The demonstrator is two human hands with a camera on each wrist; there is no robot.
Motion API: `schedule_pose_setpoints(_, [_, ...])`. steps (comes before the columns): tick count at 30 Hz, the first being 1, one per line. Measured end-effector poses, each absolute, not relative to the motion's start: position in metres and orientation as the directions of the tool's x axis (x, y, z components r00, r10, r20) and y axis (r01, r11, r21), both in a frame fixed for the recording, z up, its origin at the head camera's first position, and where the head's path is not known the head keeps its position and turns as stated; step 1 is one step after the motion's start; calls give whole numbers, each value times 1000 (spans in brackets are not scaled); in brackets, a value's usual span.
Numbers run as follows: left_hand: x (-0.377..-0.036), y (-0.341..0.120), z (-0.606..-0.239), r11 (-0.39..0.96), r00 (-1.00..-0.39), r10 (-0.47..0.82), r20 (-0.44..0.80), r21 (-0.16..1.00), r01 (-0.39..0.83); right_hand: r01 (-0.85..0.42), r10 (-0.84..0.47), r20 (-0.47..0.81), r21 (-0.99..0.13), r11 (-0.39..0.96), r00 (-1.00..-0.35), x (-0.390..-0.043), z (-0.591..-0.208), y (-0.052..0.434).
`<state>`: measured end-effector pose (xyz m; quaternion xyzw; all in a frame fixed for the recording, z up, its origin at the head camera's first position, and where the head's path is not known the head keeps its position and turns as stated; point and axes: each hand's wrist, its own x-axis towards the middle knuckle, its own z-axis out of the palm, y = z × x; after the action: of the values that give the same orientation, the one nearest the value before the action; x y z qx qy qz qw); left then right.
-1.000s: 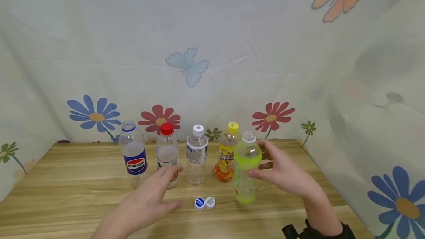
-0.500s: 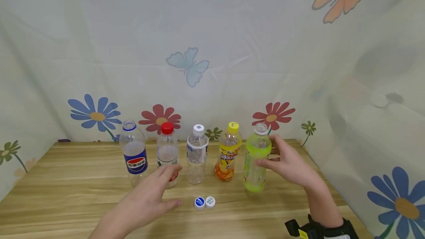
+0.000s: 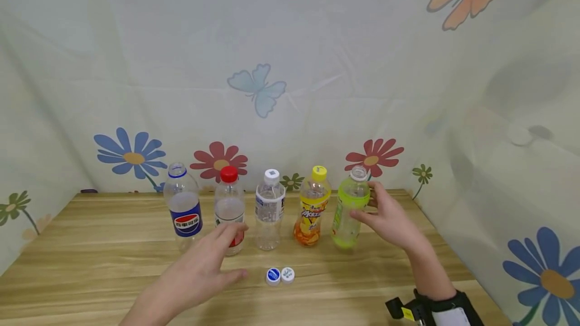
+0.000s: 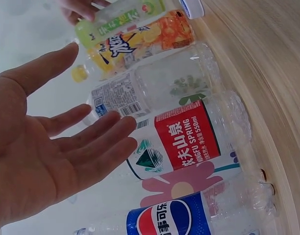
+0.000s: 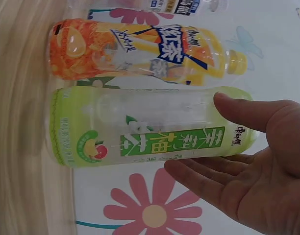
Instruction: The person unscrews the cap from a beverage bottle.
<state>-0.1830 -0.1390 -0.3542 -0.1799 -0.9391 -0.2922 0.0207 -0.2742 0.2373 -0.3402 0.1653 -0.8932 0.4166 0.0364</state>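
Observation:
My right hand [image 3: 389, 218] holds a capless plastic bottle with a light green label [image 3: 350, 210] at the right end of a row of bottles. In the right wrist view its thumb [image 5: 238, 107] lies on one side of the bottle and the fingers pass behind the other. My left hand [image 3: 199, 260] holds nothing; its fingers are spread, palm facing the row, in front of the red-capped water bottle [image 3: 229, 205]. Also in the row are a capless Pepsi bottle [image 3: 186, 221], a white-capped clear bottle [image 3: 270, 210] and a yellow-capped tea bottle [image 3: 312, 210].
Two bottle caps, one blue-topped [image 3: 273, 276] and one white [image 3: 287, 275], lie side by side on the wooden table [image 3: 90, 275] in front of the row. A fabric backdrop with printed flowers and butterflies [image 3: 290, 29] rises behind and at both sides.
My right hand has carried the green-labelled bottle right and back, away from its spot in front of the tea bottle, to the end of the row. The left hand has hardly moved.

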Motion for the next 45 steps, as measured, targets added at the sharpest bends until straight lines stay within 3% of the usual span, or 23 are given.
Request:
schedule_pose_setpoints(10, [-185,-138,-351,794,-956,244,161,533,292,-322,-226,232,-749,579,-946,-289,-356,234])
schedule_pose_setpoints(23, [-185,-140,-351,807,-946,226,234,499,316,-329,-192,266,-756,566,-944,-298,-371,233])
schedule_pose_setpoints(45, [-190,-140,-351,788,-945,119,304,550,276,-312,-206,234,-733,605,-950,-296,-366,233])
